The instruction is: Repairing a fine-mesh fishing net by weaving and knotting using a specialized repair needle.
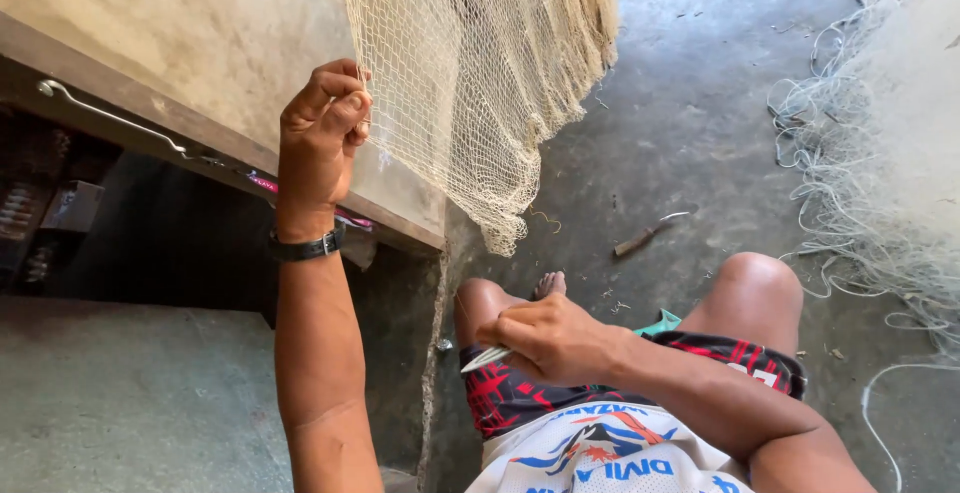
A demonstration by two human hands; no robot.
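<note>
A cream fishing net hangs down from the top of the head view. My left hand is raised and pinches the net's left edge between thumb and fingers; a black watch sits on that wrist. My right hand rests low over my thigh, closed around a pale, flat netting needle whose tip points left. A thin line between needle and net is too fine to make out. My knees and patterned shorts are below.
A knife with a wooden handle lies on the concrete floor beyond my knees. A heap of pale net and loose line fills the right side. A wooden beam with a metal hook runs along the left wall.
</note>
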